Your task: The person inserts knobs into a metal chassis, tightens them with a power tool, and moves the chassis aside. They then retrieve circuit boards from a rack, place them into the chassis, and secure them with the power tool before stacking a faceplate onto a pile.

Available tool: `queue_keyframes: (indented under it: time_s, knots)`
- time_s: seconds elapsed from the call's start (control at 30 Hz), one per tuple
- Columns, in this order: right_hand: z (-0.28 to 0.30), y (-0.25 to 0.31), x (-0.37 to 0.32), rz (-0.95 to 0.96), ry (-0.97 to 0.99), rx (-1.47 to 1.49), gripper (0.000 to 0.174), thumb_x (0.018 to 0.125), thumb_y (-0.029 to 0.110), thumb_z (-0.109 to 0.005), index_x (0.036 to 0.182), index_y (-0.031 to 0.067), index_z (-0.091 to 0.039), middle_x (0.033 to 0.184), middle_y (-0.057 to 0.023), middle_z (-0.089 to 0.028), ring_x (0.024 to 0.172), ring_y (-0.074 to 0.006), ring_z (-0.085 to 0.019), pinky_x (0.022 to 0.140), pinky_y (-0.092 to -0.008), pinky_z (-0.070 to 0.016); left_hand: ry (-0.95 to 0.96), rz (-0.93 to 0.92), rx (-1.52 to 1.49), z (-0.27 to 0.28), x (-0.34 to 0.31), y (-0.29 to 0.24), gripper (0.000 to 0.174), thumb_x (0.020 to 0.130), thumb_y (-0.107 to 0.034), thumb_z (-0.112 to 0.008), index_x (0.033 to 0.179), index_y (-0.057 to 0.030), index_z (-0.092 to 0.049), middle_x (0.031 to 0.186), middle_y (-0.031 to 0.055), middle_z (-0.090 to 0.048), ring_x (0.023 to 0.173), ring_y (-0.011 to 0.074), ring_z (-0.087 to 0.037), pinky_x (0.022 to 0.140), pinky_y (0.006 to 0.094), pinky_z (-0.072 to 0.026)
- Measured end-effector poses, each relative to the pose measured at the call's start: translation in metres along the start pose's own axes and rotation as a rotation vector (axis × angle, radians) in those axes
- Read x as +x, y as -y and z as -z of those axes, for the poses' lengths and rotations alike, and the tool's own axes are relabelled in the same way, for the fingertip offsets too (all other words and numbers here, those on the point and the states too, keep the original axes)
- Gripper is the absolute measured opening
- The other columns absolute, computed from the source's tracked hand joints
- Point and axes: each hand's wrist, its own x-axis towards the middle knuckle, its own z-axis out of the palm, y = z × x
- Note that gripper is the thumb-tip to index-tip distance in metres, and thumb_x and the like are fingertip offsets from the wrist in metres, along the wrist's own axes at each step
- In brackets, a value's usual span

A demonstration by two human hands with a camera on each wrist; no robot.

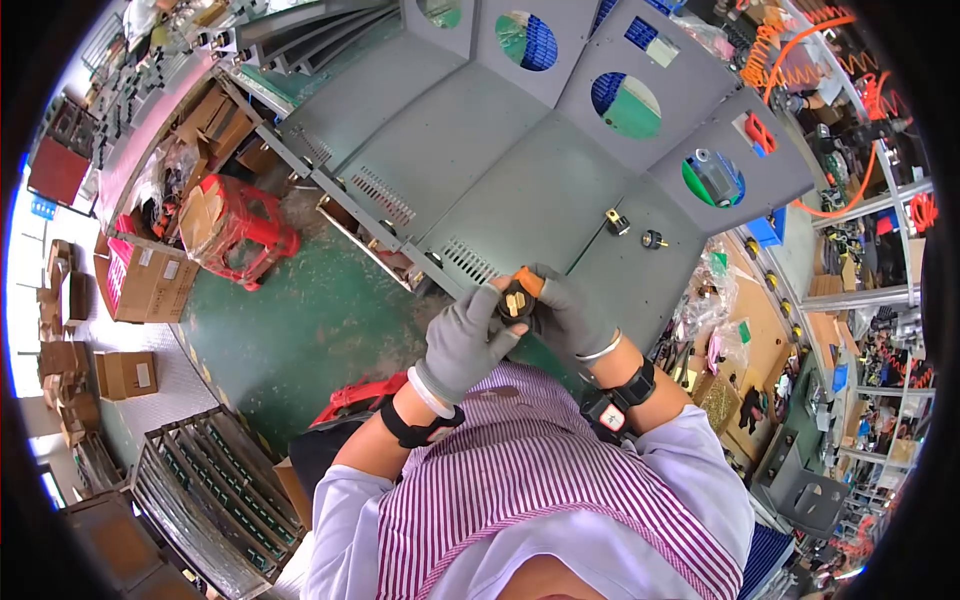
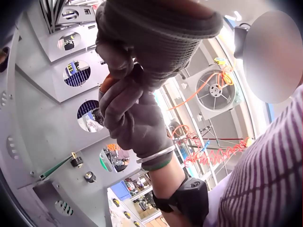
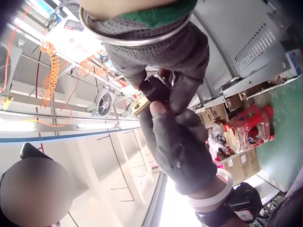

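Observation:
A small black part with a brass-coloured piece [image 1: 516, 302] is held between both gloved hands over the near edge of the grey metal panel [image 1: 520, 190]. The left hand [image 1: 462, 342] pinches it from the left with thumb and fingers. From the other side the right hand [image 1: 572, 318] grips it; orange shows at a fingertip. In the right wrist view the part [image 3: 155, 89] looks black and blocky, between the left hand [image 3: 182, 146] and the right hand [image 3: 156, 52]. The left wrist view mostly hides it behind the fingers.
Two similar black and brass parts [image 1: 617, 222] [image 2: 90, 177] lie on the panel to the right. Upright flanges with round holes line its far side. A red stool [image 1: 235, 230] and cardboard boxes [image 1: 125, 375] stand left; a cluttered bench [image 1: 745, 350] is at right.

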Motion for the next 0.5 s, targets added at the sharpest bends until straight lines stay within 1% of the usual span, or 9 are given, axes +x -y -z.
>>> queue_keyframes:
  time_s: [0.07, 0.13, 0.2, 0.27, 0.33, 0.37, 0.4, 0.43, 0.5]
  knots:
    - [-0.011, -0.005, -0.014, -0.012, -0.076, -0.143, 0.027, 0.084, 0.024, -0.055, 0.098, 0.0014, -0.05, 0.088, -0.0061, -0.056, 0.078, -0.0128, -0.057, 0.064, -0.0221, -0.0474, 0.031, -0.017, 0.055, 0.002, -0.011, -0.003, 0.055, 0.068, -0.027, -0.072, 0.115, -0.0097, -0.048, 0.086, 0.0081, -0.057, 0.066, 0.0274, -0.06, 0.056, 0.0352, -0.047]
    - [-0.031, -0.003, -0.03, -0.04, -0.187, -0.563, 0.032, 0.084, 0.033, -0.053, 0.093, 0.0024, -0.052, 0.076, -0.0054, -0.055, 0.067, -0.0114, -0.054, 0.06, -0.0231, -0.045, 0.07, -0.064, 0.119, 0.0, -0.021, -0.002, 0.055, 0.068, -0.028, -0.072, 0.113, -0.0092, -0.049, 0.086, 0.009, -0.057, 0.068, 0.0282, -0.06, 0.056, 0.0356, -0.0471]
    - [-0.041, -0.007, -0.041, -0.08, -0.336, -0.7, 0.041, 0.087, 0.044, -0.048, 0.087, 0.0044, -0.058, 0.067, -0.0049, -0.054, 0.061, -0.0143, -0.052, 0.06, -0.0273, -0.0443, 0.054, -0.145, -0.018, -0.004, -0.03, 0.002, 0.054, 0.07, -0.031, -0.073, 0.108, -0.0019, -0.046, 0.084, 0.0144, -0.059, 0.07, 0.0286, -0.062, 0.06, 0.0342, -0.0486]
    - [-0.023, -0.04, -0.03, 0.388, -0.43, -1.216, 0.035, 0.083, 0.041, -0.05, 0.082, 0.0069, -0.059, 0.06, -0.009, -0.054, 0.059, -0.0204, -0.056, 0.058, -0.0342, -0.0459, 0.155, 0.028, -0.187, -0.007, -0.04, 0.001, 0.046, 0.077, -0.03, -0.068, 0.106, -0.002, -0.046, 0.083, 0.0095, -0.058, 0.068, 0.0209, -0.058, 0.062, 0.0303, -0.0466]
    - [-0.032, -0.035, -0.035, 0.524, -0.268, -1.802, 0.032, 0.076, 0.04, -0.054, 0.084, 0.0098, -0.062, 0.069, -0.0146, -0.059, 0.067, -0.0265, -0.061, 0.061, -0.0398, -0.0471, -0.006, -0.019, -0.395, -0.029, -0.053, 0.024, 0.038, 0.08, -0.025, -0.065, 0.106, -0.0033, -0.048, 0.086, 0.0055, -0.055, 0.066, 0.018, -0.056, 0.058, 0.0292, -0.0467]
    - [-0.035, -0.039, -0.031, 0.48, -0.315, -1.841, 0.031, 0.072, 0.038, -0.056, 0.085, 0.0121, -0.064, 0.082, -0.0131, -0.062, 0.078, -0.0291, -0.062, 0.064, -0.0417, -0.0475, -0.025, 0.185, -0.6, -0.028, -0.053, 0.006, 0.032, 0.084, -0.025, -0.058, 0.105, -0.0034, -0.047, 0.085, 0.0023, -0.053, 0.067, 0.0125, -0.049, 0.06, 0.0259, -0.0422]
    - [-0.039, -0.037, -0.032, 0.725, -0.38, -1.837, 0.032, 0.072, 0.038, -0.056, 0.09, 0.0124, -0.062, 0.092, -0.0105, -0.061, 0.083, -0.0288, -0.061, 0.066, -0.0422, -0.0468, -0.018, 0.411, -0.784, -0.021, -0.05, -0.015, 0.027, 0.089, -0.026, -0.05, 0.104, -0.0035, -0.047, 0.083, -0.0008, -0.05, 0.068, 0.0069, -0.042, 0.062, 0.0226, -0.0378]
    - [-0.039, -0.045, -0.021, 0.676, -0.461, -1.587, 0.033, 0.072, 0.039, -0.057, 0.091, 0.0117, -0.058, 0.094, -0.0075, -0.059, 0.085, -0.0281, -0.058, 0.068, -0.0429, -0.0454, -0.057, 0.498, -0.857, -0.022, -0.045, -0.024, 0.029, 0.09, -0.029, -0.046, 0.104, -0.0044, -0.048, 0.08, -0.0003, -0.05, 0.064, 0.0058, -0.042, 0.056, 0.0213, -0.036]
    - [-0.056, -0.039, -0.024, 0.781, -0.635, -1.579, 0.036, 0.073, 0.04, -0.058, 0.093, 0.0102, -0.056, 0.092, -0.0077, -0.056, 0.082, -0.0275, -0.057, 0.07, -0.042, -0.0443, -0.05, 0.644, -1.125, -0.027, -0.041, -0.005, 0.035, 0.09, -0.038, -0.039, 0.104, -0.0065, -0.05, 0.072, 0.0005, -0.05, 0.053, 0.0041, -0.039, 0.045, 0.0186, -0.0309]
